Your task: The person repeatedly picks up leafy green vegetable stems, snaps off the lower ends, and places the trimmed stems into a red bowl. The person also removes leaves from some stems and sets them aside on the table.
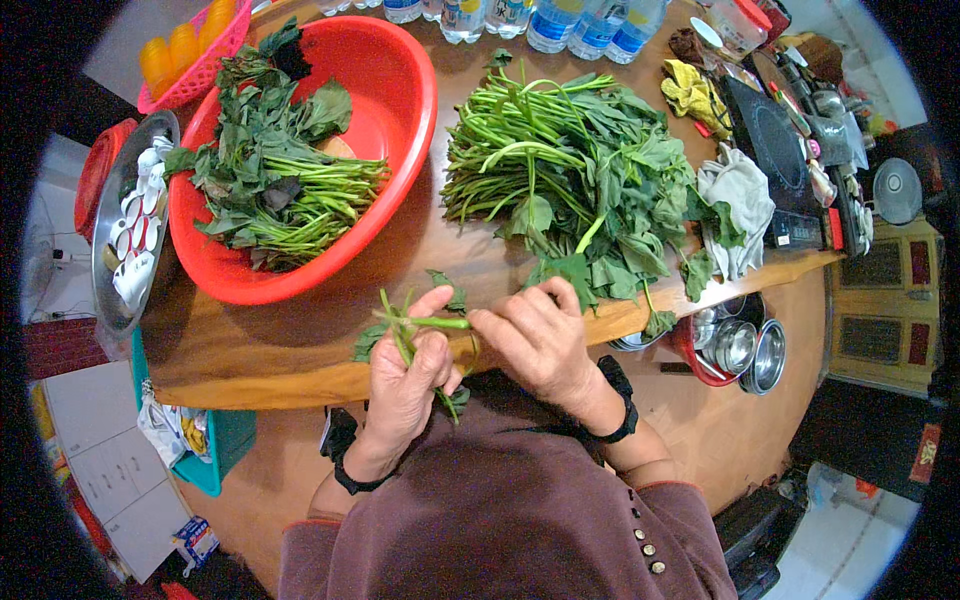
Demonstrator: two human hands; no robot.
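Observation:
Over the front edge of the wooden table, my left hand (405,380) is closed on a leafy green stem (440,323), with leafy bits hanging below its fingers. My right hand (540,340) pinches the other end of the same stem between thumb and fingers. Ahead and to the right lies a big pile of leafy greens (560,150), long green stalks pointing left and leaves spilling toward the table edge. At the left, a red plastic basin (390,85) contains a smaller bunch of greens (290,195). Small loose leaves lie on the table by my left hand.
A steel tray (108,285) with white spoons sits left of the basin, beside a pink basket (215,62) with orange bottles. Water bottles (550,25) line the back. On the right are a grey cloth (738,205), yellow gloves (697,95) and a black cooktop (765,140). Steel bowls (735,345) stand below.

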